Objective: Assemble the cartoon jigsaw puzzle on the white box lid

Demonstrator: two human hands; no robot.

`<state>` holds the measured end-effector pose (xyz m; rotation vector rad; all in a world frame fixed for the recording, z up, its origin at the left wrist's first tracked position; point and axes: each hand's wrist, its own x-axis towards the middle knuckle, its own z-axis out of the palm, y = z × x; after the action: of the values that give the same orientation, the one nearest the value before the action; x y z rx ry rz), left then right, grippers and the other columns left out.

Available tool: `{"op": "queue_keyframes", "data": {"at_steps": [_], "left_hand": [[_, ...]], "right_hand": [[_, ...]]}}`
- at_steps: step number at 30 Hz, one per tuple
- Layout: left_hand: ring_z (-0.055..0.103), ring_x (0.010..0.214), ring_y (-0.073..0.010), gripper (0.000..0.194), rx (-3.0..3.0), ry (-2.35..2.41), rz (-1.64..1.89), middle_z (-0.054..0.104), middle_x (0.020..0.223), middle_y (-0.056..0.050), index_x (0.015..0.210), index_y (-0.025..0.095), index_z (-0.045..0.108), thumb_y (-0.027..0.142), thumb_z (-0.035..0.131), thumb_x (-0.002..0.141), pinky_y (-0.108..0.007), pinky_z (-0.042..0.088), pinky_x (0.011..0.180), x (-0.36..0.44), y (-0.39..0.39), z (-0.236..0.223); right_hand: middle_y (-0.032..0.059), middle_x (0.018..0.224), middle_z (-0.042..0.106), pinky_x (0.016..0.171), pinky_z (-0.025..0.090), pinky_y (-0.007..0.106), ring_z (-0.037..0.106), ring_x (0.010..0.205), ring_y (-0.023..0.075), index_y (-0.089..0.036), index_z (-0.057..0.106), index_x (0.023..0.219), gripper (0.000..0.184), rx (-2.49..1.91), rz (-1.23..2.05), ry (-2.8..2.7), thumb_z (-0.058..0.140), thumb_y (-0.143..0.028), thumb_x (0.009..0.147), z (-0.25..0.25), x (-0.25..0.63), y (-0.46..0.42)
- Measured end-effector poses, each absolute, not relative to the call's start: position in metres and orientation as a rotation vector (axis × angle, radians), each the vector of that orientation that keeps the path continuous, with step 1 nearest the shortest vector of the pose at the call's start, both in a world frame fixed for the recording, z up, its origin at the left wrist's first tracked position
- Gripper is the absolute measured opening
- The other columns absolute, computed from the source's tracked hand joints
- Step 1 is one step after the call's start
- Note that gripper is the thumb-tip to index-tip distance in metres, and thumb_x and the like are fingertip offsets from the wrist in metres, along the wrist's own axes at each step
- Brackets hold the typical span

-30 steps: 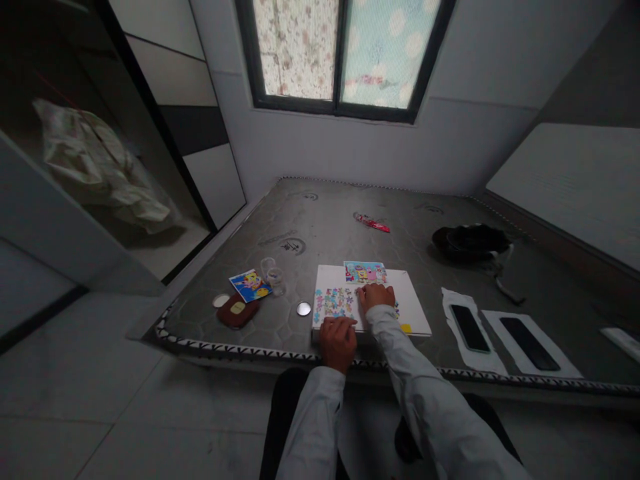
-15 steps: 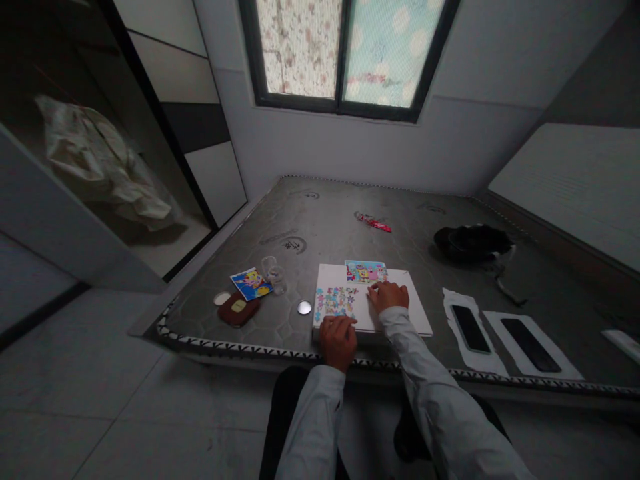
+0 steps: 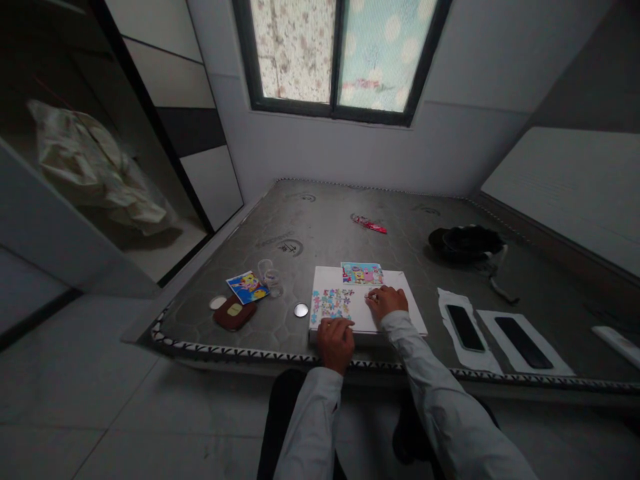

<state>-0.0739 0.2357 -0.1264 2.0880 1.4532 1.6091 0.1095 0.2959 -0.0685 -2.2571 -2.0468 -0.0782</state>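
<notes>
A white board (image 3: 410, 313) lies at the near edge of a bare grey mattress (image 3: 340, 227). On it are several loose coloured puzzle pieces (image 3: 331, 303) and a small cartoon picture (image 3: 361, 273) at its far edge. My left hand (image 3: 336, 341) rests on the board's near edge, fingers curled down on it. My right hand (image 3: 386, 301) lies on the board to the right of the pieces, fingers bent with their tips at the board; what they pinch, if anything, is too small to see.
Left of the board lie a round metal lid (image 3: 301, 310), a clear small jar (image 3: 273, 278), a cartoon card (image 3: 246, 287) and a brown case (image 3: 233, 313). Two dark phones (image 3: 465, 327) lie on white paper at the right. A black heap (image 3: 465, 243) and a red wrapper (image 3: 370, 225) lie farther back.
My right hand moved right from the puzzle pieces across the board, then drew back a little. My left hand stayed on the board's near edge.
</notes>
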Motion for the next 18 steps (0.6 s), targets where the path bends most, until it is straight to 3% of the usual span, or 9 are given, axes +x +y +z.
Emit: {"op": "queue_keyframes", "data": {"at_steps": [5, 14, 18], "left_hand": [[0.059, 0.083, -0.0206, 0.026, 2.081, 1.448, 1.614, 0.075, 0.083, -0.001, 0.081, 0.023, 0.073, 0.002, 0.058, 0.081, -0.035, 0.045, 0.08, -0.0734, 0.2364, -0.1266], [0.06, 0.081, -0.0201, 0.025, 2.094, 1.437, 1.63, 0.075, 0.082, -0.001, 0.081, 0.022, 0.072, 0.003, 0.057, 0.082, -0.035, 0.046, 0.079, -0.0735, 0.237, -0.126], [0.062, 0.081, -0.0201, 0.025, 2.099, 1.439, 1.628, 0.075, 0.082, -0.002, 0.081, 0.023, 0.072, 0.003, 0.056, 0.083, -0.035, 0.047, 0.079, -0.0733, 0.2369, -0.1258]], "right_hand": [[0.0018, 0.103, 0.073, 0.084, 0.029, 0.036, 0.06, 0.101, 0.0213, -0.033, 0.077, 0.096, 0.02, -2.223, -0.072, -2.083, 0.064, -0.046, 0.088, -0.0702, 0.1104, 0.2938], [0.0045, 0.104, 0.073, 0.084, 0.03, 0.037, 0.061, 0.1, 0.0226, -0.032, 0.075, 0.105, 0.028, -2.244, -0.107, -2.064, 0.062, -0.05, 0.089, -0.0746, 0.112, 0.2938], [0.0043, 0.114, 0.07, 0.085, 0.03, 0.036, 0.06, 0.103, 0.0208, -0.031, 0.071, 0.116, 0.031, -2.234, -0.13, -2.05, 0.061, -0.047, 0.09, -0.0753, 0.112, 0.2912]]}}
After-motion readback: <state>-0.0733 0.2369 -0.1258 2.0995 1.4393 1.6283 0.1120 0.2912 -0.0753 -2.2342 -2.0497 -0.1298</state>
